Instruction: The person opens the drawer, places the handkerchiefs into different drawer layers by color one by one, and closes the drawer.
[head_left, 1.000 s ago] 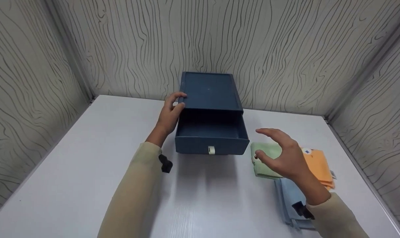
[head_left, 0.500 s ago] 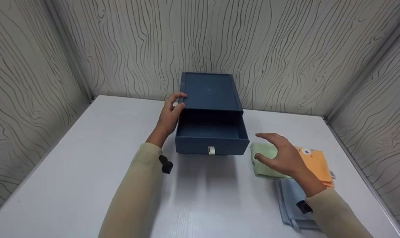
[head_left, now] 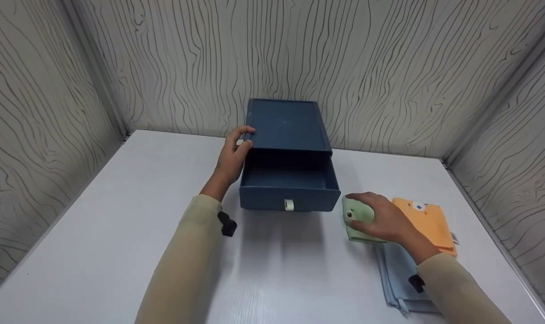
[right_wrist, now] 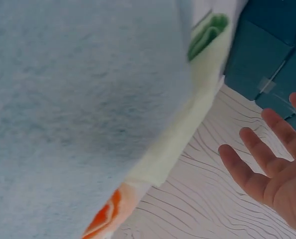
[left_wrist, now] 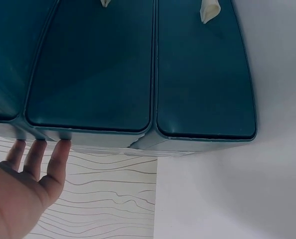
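Observation:
A dark blue drawer box (head_left: 285, 123) stands at the back of the white table, its top drawer (head_left: 261, 198) pulled out and bare inside. My left hand (head_left: 231, 157) rests against the box's left side, fingertips at the top edge; the left wrist view shows the fingers (left_wrist: 58, 162) nearly straight against the wall. Over the folded green cloth (head_left: 356, 208), my right hand (head_left: 383, 218) reaches with thumb and fingers spread apart and partly covers it. Beside that lies a folded orange cloth (head_left: 430, 225). A folded light blue cloth (head_left: 396, 274) lies under the right wrist.
A white pull tab (head_left: 289, 205) sits on the drawer front. In the left wrist view, a lower drawer front (left_wrist: 203, 74) shows a similar tab. Wood-grain patterned panels (head_left: 187, 67) enclose the table (head_left: 133, 225) at the back and both sides.
My right hand has lowered toward the green cloth, its fingers moving closer to the thumb, uncovering more of the orange cloth. The left hand and the drawer box stay put.

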Available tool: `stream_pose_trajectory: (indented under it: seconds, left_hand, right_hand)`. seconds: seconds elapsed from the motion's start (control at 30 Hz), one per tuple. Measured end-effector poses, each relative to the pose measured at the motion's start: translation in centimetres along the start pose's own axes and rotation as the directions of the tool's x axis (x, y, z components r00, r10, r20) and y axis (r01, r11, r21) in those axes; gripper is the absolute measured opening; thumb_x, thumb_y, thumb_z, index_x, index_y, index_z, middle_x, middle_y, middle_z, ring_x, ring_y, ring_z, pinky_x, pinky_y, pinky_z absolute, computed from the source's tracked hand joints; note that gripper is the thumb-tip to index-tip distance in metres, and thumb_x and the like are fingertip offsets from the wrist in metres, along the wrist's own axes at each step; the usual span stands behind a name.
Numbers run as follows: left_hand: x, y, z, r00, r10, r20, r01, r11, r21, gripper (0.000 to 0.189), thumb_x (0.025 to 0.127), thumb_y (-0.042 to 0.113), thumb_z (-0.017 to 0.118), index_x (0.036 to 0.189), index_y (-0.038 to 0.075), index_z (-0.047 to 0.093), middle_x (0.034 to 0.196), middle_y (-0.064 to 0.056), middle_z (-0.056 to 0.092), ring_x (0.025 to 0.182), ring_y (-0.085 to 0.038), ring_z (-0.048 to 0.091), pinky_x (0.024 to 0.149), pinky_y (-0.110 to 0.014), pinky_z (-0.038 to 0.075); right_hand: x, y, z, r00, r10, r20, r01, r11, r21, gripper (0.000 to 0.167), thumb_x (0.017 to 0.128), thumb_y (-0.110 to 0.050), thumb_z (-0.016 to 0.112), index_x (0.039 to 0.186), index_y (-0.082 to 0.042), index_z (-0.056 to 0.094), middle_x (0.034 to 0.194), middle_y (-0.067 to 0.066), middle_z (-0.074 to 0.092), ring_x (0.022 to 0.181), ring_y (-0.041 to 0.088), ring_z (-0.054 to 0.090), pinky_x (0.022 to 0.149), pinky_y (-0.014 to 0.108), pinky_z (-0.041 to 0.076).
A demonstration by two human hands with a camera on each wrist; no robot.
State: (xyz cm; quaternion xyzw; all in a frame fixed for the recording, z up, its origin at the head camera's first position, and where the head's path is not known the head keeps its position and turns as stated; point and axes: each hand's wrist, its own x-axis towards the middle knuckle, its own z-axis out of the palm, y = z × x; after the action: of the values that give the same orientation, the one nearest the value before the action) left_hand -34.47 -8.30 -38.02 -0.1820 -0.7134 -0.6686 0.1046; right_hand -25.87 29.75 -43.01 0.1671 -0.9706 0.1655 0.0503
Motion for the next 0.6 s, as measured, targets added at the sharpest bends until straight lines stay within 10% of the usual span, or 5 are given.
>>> stream_pose_trajectory:
  seconds: [0.6]
  left_hand:
    - [-0.3,1.1,0.0,1.000,-0.014,0.015,0.014,1.000,-0.001,0.033,0.097,0.012,0.041,0.129,0.007,0.050,0.139,-0.012,0.032,0.054,-0.009,0.032,0.061,-0.027,0.035]
  right_hand:
    - [0.6,2.3,1.9,0.987,-0.070,0.147,0.075,0.997,-0.027,0.058,0.077,-0.032,0.076,0.131,-0.019,0.058,0.129,0.010,0.061,0.116,0.032,0.056,0.095,0.055,0.043]
